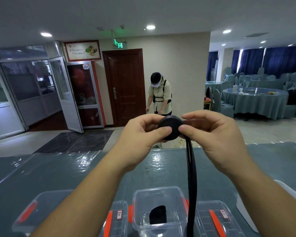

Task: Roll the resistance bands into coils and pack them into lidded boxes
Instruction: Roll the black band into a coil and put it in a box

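Black band coil (170,128), labels unreadable

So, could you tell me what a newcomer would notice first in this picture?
First, the two hands raised at centre: the left hand and right hand pinch a half-rolled black band coil, its loose tail hanging down. Below it, an open clear box on the table holds one dark coil, with closed orange-latched boxes on both sides.

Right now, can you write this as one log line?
left hand: grips coil | right hand: grips coil | band tail: hanging unrolled | open box: one dark coil inside
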Demonstrator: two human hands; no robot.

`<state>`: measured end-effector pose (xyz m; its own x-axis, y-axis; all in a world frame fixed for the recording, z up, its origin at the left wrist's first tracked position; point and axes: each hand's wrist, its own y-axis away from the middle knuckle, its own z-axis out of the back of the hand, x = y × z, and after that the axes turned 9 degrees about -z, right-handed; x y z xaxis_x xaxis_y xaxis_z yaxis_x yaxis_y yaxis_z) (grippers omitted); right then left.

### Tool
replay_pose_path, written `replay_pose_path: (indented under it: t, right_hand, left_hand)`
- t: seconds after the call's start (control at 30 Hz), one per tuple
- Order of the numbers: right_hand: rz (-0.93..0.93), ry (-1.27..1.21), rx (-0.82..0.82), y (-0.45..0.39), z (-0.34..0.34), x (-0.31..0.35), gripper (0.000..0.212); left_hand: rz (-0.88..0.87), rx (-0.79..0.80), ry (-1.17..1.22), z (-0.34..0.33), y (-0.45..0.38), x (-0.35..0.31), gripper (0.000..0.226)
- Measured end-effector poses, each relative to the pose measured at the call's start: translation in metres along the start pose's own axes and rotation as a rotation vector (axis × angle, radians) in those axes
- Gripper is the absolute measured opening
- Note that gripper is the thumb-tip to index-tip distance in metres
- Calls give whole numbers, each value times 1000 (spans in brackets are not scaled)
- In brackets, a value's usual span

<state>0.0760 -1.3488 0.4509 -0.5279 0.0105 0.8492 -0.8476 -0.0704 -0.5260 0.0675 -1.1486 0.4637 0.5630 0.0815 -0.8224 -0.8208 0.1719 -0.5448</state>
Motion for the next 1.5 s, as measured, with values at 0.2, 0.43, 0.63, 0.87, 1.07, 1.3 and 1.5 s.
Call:
replay_pose_path:
  t: [0.2, 0.43, 0.63, 0.87, 1.07, 1.3, 1.5]
  right_hand:
    - [-16, 85, 119, 1, 3, -3, 24]
    - [35, -22, 98, 5, -3, 1, 27]
    - [43, 331, 191, 6, 4, 3, 32]
    - [49, 142, 28, 13, 0, -9, 37]
    - [16, 180, 71, 7, -1, -2, 33]
    - [-18, -8, -5, 12, -3, -6, 36]
    - [-37, -50, -26, 13, -4, -9, 31]
  left_hand:
    - [-15, 116, -112, 5, 2, 4, 21]
    - [24, -9, 246, 3, 4, 1, 17]
    - [-2, 197, -238, 13, 5, -3, 16]
    - [52, 27, 84, 9, 9, 1, 16]
    - [1, 114, -154, 11, 1, -6, 20]
    - [83, -120, 237, -9, 11, 5, 20]
    - [-11, -61, 12, -1, 8, 2, 19]
